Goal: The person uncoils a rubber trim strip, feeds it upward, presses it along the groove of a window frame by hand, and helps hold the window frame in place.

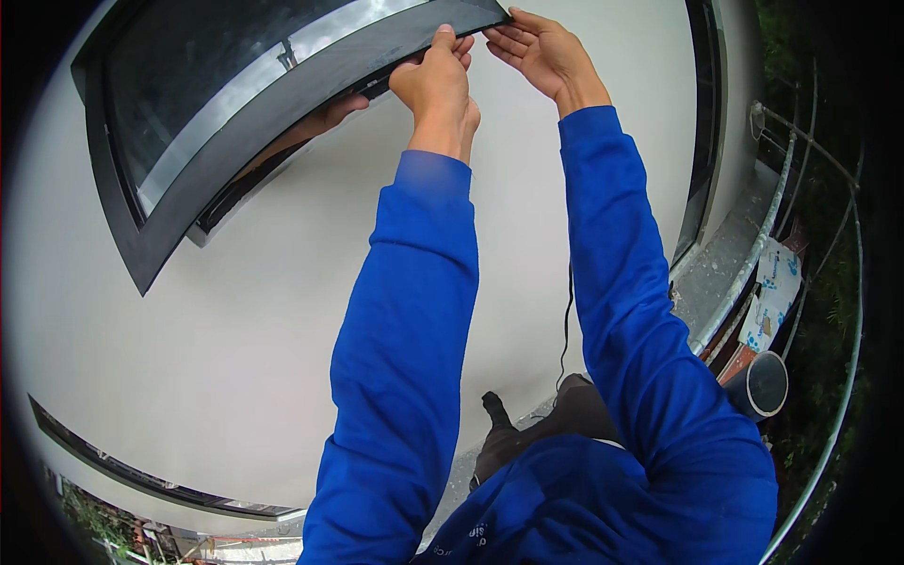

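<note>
A dark grey window sash (273,104) with a glass pane stands tilted out from the pale wall at the upper left. My left hand (435,89) is closed on its lower edge, thumb laid over the outer face and fingers bent behind. At the right corner my right hand (546,58) has its palm toward me. Its thumb touches the corner and its fingers reach to the underside, so it grips the frame there. Another hand (341,110) shows under the sash with part of a forearm; it seems to be someone else's.
The pale wall (254,348) lies before me. A dark-framed opening (706,113) is at the right. Metal railing (767,217) runs along the right side, near a grey pipe (756,386) and a printed sheet (772,292). A thin black cable (568,320) hangs by my right arm.
</note>
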Demonstrator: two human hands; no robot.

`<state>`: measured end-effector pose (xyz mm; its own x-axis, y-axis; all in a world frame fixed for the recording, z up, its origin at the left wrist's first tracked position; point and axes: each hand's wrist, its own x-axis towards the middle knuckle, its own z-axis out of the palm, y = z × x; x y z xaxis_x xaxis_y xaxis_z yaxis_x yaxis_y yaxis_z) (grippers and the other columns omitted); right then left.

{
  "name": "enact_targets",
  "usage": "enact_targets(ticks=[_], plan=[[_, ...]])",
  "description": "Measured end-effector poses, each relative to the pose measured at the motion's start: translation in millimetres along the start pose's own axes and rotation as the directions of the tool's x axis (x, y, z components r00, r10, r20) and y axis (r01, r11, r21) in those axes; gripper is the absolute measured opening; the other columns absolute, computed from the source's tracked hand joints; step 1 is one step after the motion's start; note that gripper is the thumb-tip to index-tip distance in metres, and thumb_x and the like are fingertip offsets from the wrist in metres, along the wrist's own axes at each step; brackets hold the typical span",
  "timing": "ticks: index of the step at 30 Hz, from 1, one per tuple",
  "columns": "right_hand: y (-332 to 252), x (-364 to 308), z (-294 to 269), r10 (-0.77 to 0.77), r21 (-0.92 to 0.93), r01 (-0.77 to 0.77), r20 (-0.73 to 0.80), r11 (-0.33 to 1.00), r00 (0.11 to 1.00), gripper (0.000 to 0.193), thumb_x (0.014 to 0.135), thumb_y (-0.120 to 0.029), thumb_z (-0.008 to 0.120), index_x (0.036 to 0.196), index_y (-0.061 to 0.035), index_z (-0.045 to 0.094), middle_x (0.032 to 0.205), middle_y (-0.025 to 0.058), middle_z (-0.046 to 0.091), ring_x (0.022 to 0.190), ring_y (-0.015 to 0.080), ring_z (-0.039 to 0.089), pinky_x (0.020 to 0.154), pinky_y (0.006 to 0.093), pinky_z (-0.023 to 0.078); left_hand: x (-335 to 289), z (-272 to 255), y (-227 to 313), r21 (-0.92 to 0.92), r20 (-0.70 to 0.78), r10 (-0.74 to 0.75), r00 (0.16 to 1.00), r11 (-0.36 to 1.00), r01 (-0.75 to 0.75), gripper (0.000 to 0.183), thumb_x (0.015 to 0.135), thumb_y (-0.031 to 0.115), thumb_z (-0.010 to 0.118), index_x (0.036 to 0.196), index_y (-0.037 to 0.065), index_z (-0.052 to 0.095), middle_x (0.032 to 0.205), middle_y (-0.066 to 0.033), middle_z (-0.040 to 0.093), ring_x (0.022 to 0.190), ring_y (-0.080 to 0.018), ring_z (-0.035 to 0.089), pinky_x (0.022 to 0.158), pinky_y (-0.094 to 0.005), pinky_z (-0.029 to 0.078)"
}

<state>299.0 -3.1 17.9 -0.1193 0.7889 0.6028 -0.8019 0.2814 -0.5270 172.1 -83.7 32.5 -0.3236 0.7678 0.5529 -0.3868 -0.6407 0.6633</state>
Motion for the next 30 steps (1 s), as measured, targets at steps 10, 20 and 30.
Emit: enact_targets(ticks=[10,20,30], plan=[[-16.2,-20.2,5.6,-0.039,-0.128,0.051,0.092,0.99,0.995,0.031,0.101,-0.007,0.033,0.118,0.0144,0.047,0.119,0.0333,0.057,0.116,0.0396,0.06,0.104,0.0441,0.052,1.2,-4.9,2.8,0.014,0.017,0.018,1.0,1.0,-0.018,0.026,0.093,0.007,0.063,0.108,-0.011,0.053,0.096,-0.0168,0.067,0.087,-0.0237,0.07,0.077,-0.0304,0.053],[-8.6,-23.2,24.3,-0.16,-0.211,0.127,-0.15,0.969,0.976,0.034,0.1,-0.015,0.05,0.117,0.0147,0.049,0.109,0.0255,0.062,0.103,0.034,0.067,0.099,0.0438,0.055,-4.0,0.6,5.0,0.004,-0.013,0.031,0.999,0.999,-0.031,0.022,0.092,0.006,0.064,0.105,-0.01,0.055,0.096,-0.0152,0.067,0.081,-0.021,0.071,0.071,-0.0275,0.053],[-1.4,-10.9,22.4,-0.204,-0.225,0.168,-0.15,0.96,0.967,0.019,0.091,-0.007,0.068,0.094,0.0081,0.057,0.091,0.0153,0.064,0.082,0.0231,0.069,0.087,0.0383,0.06,-16.4,-2.3,13.3,-0.019,0.015,-0.027,1.0,0.999,0.028,0.028,0.094,0.013,0.064,0.111,-0.008,0.055,0.104,-0.0152,0.065,0.096,-0.0225,0.068,0.083,-0.0322,0.051]])
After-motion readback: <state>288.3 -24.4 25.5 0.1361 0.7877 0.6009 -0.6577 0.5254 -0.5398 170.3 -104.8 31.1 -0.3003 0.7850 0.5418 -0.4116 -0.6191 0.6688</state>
